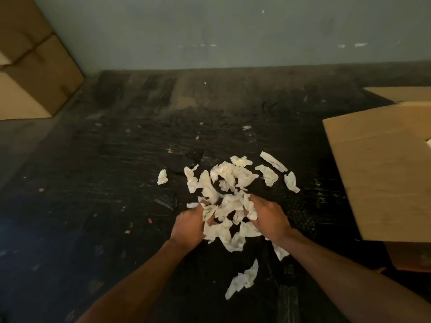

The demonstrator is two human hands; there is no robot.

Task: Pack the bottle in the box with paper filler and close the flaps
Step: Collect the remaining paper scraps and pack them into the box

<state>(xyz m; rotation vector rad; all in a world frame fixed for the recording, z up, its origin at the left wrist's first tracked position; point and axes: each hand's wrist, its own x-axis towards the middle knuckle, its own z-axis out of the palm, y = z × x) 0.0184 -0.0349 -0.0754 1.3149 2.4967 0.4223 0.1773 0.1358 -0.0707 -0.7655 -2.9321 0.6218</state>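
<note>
A heap of crumpled white paper filler (229, 183) lies on the dark floor in the middle of the view. My left hand (189, 226) and my right hand (268, 220) press in from either side of the near part of the heap, fingers curled around a bunch of paper pieces between them. A brown cardboard box (382, 173) stands at the right edge, one flap spread toward the paper. Its inside is hidden except for a sliver of white at the frame edge. No bottle is visible.
Stacked cardboard boxes (35, 73) stand at the back left against a grey wall (210, 31). Loose paper scraps (245, 279) lie near my forearms and small bits of debris dot the scuffed black floor (105, 183).
</note>
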